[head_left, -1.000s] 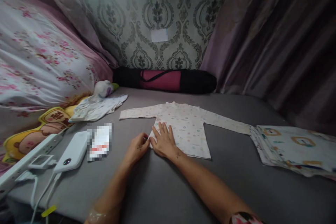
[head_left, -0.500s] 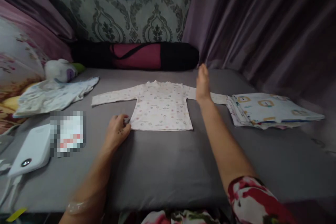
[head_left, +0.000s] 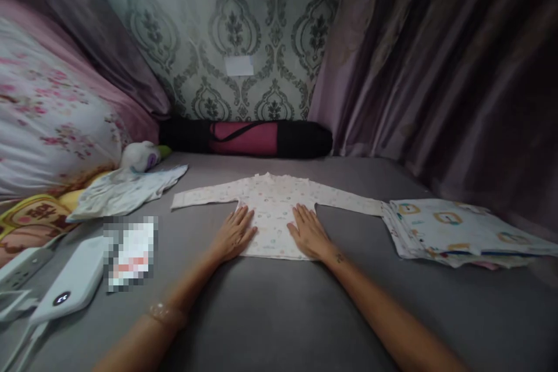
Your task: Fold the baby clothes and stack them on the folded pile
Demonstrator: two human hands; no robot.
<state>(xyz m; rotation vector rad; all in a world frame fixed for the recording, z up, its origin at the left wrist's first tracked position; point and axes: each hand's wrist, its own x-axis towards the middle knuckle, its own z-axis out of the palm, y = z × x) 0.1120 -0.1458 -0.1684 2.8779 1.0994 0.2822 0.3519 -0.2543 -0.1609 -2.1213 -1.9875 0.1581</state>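
Observation:
A small white long-sleeved shirt (head_left: 274, 218) with a fine print lies spread out, its collar away from me and both sleeves stretched sideways. On its left lower side rests my left hand (head_left: 236, 233), palm down with the fingers extended. My right hand (head_left: 308, 232) lies flat on the right lower side in the same way. Neither hand grips the cloth. The right sleeve's cuff meets the edge of a stack of folded printed cloths (head_left: 462, 226).
A grey sheet (head_left: 270, 314) covers the surface. On the left are a white power bank (head_left: 72, 282) with cables, a power strip (head_left: 24, 270), a blurred-out packet (head_left: 133, 253), a crumpled printed garment (head_left: 126, 192) and a plush toy (head_left: 142, 156). A black and maroon long bag (head_left: 244, 138) lies along the wall.
My right hand has come down from above the right sleeve onto the shirt's body. My left hand has moved from the lower left corner onto the cloth. The view has tilted up.

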